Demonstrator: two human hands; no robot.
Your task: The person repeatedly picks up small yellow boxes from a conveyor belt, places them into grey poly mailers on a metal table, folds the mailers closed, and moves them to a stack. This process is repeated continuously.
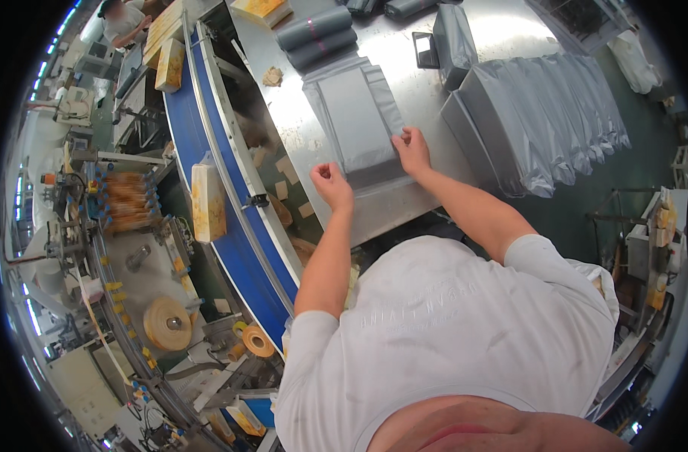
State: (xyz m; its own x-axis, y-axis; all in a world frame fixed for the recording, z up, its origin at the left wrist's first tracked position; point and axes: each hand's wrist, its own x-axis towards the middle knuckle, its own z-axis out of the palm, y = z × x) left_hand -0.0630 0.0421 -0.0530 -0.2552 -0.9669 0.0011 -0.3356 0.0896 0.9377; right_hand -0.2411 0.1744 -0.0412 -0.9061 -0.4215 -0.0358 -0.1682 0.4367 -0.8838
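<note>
Seemingly set to reach both edges, the left hand (332, 186) and right hand (413, 152) sit apart at seven and four o'clock of the grey bag (351, 113) flat on the metal table (395, 56) at twelve o'clock, though I cannot tell whether either pinches it.

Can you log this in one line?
gray plastic: flat on metal table; left hand: by near-left corner; right hand: at right edge
</note>
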